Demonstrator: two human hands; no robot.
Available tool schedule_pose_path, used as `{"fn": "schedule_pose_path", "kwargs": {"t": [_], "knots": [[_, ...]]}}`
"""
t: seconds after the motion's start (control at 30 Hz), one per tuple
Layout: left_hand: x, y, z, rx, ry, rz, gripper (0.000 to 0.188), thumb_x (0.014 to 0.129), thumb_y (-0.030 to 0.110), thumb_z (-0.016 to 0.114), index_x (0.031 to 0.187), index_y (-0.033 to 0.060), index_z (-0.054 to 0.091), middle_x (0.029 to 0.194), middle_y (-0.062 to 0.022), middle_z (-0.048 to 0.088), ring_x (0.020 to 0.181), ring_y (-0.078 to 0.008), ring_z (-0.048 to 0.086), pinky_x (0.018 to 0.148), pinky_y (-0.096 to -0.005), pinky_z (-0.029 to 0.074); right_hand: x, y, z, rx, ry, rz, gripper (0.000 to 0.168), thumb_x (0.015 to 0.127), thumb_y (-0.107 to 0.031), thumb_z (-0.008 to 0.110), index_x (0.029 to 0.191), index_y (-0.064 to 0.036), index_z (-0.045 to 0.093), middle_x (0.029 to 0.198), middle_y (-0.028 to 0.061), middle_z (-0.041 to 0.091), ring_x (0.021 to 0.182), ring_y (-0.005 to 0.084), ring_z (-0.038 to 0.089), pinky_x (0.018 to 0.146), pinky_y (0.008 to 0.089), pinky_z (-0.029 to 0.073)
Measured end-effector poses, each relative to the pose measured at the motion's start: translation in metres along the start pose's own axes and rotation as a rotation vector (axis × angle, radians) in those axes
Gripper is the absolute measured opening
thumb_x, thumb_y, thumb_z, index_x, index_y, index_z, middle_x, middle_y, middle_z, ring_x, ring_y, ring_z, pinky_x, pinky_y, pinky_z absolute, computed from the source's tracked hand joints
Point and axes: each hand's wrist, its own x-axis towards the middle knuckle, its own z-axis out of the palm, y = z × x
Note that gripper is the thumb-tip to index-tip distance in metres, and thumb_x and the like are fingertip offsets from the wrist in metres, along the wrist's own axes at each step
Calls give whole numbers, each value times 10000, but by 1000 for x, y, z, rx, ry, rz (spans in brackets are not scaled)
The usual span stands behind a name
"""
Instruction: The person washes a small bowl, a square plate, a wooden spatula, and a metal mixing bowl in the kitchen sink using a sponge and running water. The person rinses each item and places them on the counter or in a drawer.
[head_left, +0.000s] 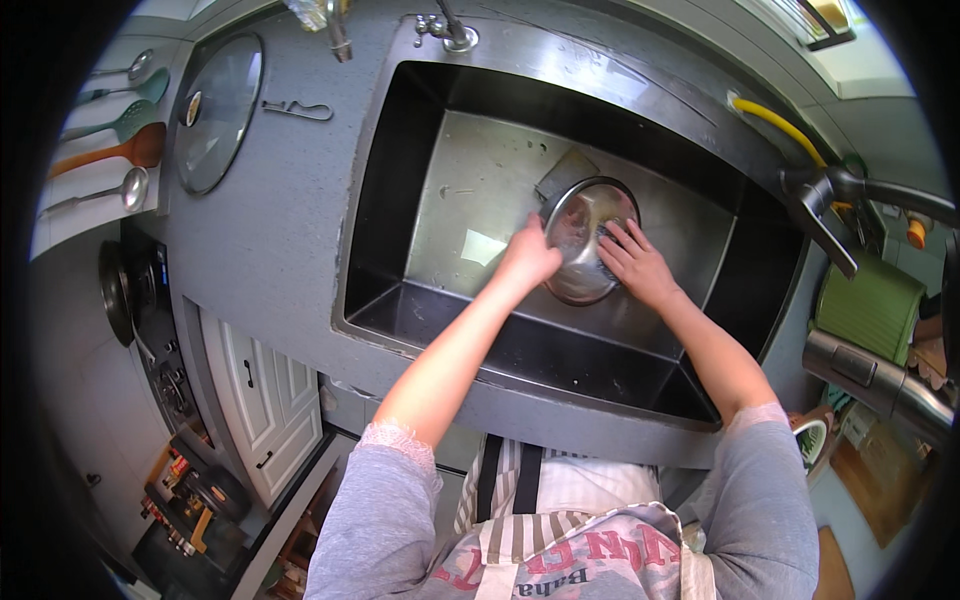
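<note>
Over the dark rectangular sink (540, 360) my left hand (531, 253) grips the left rim of a round stainless steel bowl (583, 289). The bowl is tilted, with its shiny inner side facing me. My right hand (634, 262) lies against the inside of the bowl at its right, its fingers pressed on a dark scouring pad (604, 234) that is mostly hidden under them. Just behind the bowl, a flat greyish rectangular cloth or pad (564, 174) rests on the sink floor. A few small bits and drops lie on the sink's metal bottom.
A glass pan lid (221, 112) and a metal clip-like tool (298, 110) lie on the left counter. Ladles and spatulas hang at the far left. A dark faucet (821, 195) and yellow hose (780, 124) stand at the right, near a green ribbed container (870, 304).
</note>
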Motion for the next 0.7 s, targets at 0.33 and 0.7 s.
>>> {"fn": "schedule_pose_path", "kwargs": {"t": [0.33,0.7], "knots": [[-8,-22,18,-142,130,-65,711,699,109,518,1360,-32,296,1000,-308,595,874,-389,623,786,-388,504,40,-108,-2,744,62,527,565,604,27,608,1155,-83,559,1146,150,583,1085,311,553,995,425,393],[-19,2,31,-218,75,-183,781,698,127,543,1384,-45,211,1103,-332,540,1048,-417,546,906,-398,439,37,-114,-3,899,50,819,541,603,9,606,1135,-84,574,1016,202,604,942,362,587,796,422,473]]}}
